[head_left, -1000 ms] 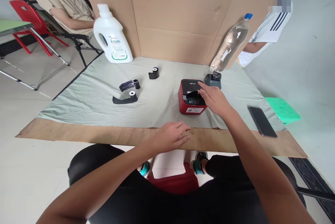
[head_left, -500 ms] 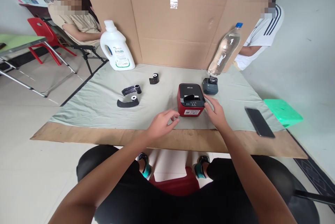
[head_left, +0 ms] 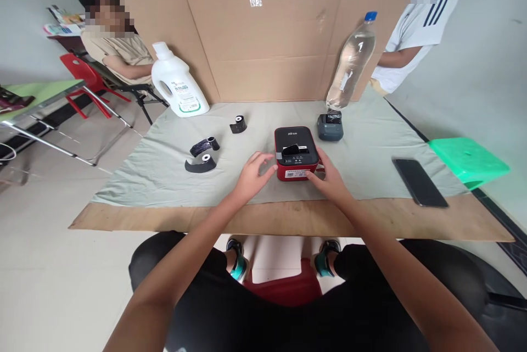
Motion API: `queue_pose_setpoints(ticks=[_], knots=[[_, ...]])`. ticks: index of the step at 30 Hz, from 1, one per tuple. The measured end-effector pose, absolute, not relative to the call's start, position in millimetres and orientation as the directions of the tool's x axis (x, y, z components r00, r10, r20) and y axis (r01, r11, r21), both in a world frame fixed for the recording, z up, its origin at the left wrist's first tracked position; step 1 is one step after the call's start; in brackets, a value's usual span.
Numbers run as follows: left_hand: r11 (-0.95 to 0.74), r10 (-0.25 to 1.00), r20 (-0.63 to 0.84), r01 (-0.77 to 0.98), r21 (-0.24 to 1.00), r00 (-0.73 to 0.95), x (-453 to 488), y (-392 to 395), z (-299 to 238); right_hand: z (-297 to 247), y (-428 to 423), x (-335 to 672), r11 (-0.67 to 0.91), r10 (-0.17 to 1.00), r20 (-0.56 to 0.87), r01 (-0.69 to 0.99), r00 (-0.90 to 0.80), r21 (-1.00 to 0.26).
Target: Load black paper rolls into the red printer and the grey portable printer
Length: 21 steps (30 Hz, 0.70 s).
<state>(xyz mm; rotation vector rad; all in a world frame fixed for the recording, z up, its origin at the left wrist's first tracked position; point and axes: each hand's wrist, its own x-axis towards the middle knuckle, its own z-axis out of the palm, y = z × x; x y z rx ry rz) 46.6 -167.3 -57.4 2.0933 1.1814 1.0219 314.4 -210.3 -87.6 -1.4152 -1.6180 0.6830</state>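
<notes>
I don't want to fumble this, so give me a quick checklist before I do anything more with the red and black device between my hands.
1. Red and black device upright on the cloth: ok.
2. Right hand on it: ok, at the right front corner, thumb on the front.
3. Left hand touching it: cannot tell; fingertips are right beside its left side.
4. Top free of anything jutting out: not ok, a black strip sticks up.
5. Phone clear of the right hand: ok, well apart.
</notes>
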Motion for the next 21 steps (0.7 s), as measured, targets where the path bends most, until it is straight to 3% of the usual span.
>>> queue_pose_setpoints(ticks=[13,17,21], knots=[[-0.601,0.798,0.481,0.541,0.589,0.364,81.9,-121.2,-45.2,-95.1,-208.2,311.4,0.238,0.961,0.277,0.473,0.013,-0.848],[-0.511,0.859,0.437,0.469,0.720,0.266,81.7,-127.0,-56.1,-95.9,-206.4,309.6,0.248,0.960,0.279,0.447,0.004,-0.859],[-0.162,0.974,0.145,0.089,0.983,0.174,94.1,-132.6,-78.0,-102.1,-205.0,305.2,0.273,0.949,0.315,0.477,0.009,-0.835]])
